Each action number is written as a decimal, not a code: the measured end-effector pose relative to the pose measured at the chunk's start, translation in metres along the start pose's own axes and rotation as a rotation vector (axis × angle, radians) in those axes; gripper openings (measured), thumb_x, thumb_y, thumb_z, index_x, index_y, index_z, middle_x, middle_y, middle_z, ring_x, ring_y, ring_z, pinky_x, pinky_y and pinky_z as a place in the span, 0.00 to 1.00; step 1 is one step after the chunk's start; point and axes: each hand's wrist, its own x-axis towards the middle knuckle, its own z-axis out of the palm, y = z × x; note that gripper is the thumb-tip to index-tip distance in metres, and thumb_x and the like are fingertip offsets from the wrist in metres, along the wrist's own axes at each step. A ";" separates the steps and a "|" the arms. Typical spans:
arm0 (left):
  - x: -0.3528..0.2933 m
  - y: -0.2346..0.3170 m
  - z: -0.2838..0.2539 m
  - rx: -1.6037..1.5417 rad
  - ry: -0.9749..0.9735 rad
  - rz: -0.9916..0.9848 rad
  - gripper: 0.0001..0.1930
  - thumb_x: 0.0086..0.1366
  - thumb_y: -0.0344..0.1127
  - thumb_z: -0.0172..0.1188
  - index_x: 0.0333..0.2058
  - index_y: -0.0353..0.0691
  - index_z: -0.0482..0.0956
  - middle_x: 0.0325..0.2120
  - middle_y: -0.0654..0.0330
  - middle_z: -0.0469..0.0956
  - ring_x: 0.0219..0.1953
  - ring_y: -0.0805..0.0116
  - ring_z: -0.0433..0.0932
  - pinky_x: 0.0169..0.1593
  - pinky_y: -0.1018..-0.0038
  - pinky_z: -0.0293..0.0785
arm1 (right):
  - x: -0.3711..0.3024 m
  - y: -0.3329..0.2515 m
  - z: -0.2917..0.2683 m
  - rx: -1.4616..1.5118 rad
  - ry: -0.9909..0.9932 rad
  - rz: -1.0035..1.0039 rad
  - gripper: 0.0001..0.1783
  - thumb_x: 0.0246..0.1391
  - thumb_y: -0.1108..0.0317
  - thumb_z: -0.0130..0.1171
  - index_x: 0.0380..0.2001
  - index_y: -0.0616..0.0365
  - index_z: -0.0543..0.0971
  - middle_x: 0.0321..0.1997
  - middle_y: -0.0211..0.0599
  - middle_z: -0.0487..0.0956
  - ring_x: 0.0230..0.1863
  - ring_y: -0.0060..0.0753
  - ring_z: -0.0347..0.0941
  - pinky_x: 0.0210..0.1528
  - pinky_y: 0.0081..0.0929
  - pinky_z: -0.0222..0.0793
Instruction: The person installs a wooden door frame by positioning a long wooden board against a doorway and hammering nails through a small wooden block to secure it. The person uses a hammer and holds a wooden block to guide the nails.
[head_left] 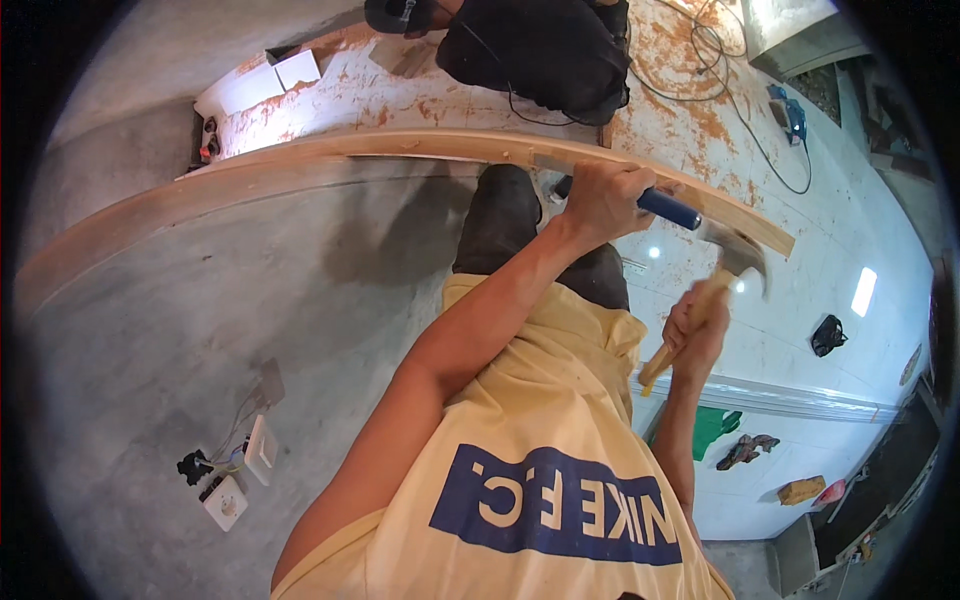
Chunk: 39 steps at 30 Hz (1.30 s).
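My left hand point(603, 200) is wrapped round the blue handle of a chisel point(672, 208). Its blade points left, along a long wooden board point(430, 143) that runs across the view and appears to lie over or against my knees. In my right hand point(700, 335) is a hammer point(738, 252) with a pale wooden handle. The hammer's head, smeared by motion, is close to the butt end of the chisel; whether they touch I cannot tell. Part of the chisel is hidden by my left fingers.
Beyond the board a person in dark clothes point(535, 60) is close by. A blue power tool point(790, 115) with a black cable lies on the dusty white surface at right. Wall sockets with loose wires point(228, 500) are on the grey wall at left. A green cloth point(708, 430) lies lower right.
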 end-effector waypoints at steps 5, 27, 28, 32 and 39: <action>0.003 -0.003 0.000 0.073 -0.075 0.006 0.13 0.38 0.33 0.74 0.26 0.44 0.80 0.19 0.59 0.78 0.22 0.57 0.79 0.25 0.64 0.73 | 0.009 0.004 -0.005 -0.039 0.059 0.056 0.26 0.67 0.39 0.36 0.35 0.51 0.69 0.18 0.22 0.61 0.12 0.15 0.49 0.12 0.16 0.44; 0.007 -0.018 -0.079 -0.290 0.243 -0.274 0.14 0.66 0.43 0.59 0.25 0.41 0.79 0.15 0.64 0.71 0.19 0.70 0.72 0.27 0.68 0.69 | 0.004 -0.020 -0.026 -0.199 0.030 -0.005 0.27 0.67 0.39 0.39 0.32 0.53 0.70 0.14 0.25 0.60 0.11 0.16 0.51 0.12 0.16 0.46; 0.012 -0.030 -0.097 -0.345 0.432 -0.607 0.19 0.69 0.47 0.56 0.22 0.42 0.76 0.14 0.66 0.68 0.18 0.74 0.68 0.27 0.71 0.68 | 0.004 -0.021 -0.030 -0.206 0.030 0.004 0.28 0.66 0.39 0.40 0.33 0.54 0.70 0.15 0.26 0.62 0.12 0.17 0.52 0.13 0.16 0.47; 0.019 -0.088 -0.187 -0.684 0.912 -0.792 0.25 0.68 0.52 0.58 0.15 0.49 0.64 0.11 0.70 0.60 0.12 0.75 0.57 0.20 0.72 0.60 | 0.001 -0.027 -0.032 -0.213 0.131 -0.009 0.27 0.67 0.38 0.38 0.32 0.50 0.69 0.14 0.23 0.58 0.09 0.16 0.49 0.11 0.17 0.45; -0.015 -0.050 -0.112 0.281 -0.032 -0.615 0.22 0.52 0.52 0.74 0.28 0.39 0.78 0.18 0.61 0.78 0.21 0.65 0.77 0.31 0.67 0.73 | 0.006 -0.031 -0.033 -0.190 0.063 -0.015 0.27 0.67 0.37 0.37 0.31 0.50 0.68 0.13 0.22 0.57 0.09 0.16 0.48 0.10 0.17 0.45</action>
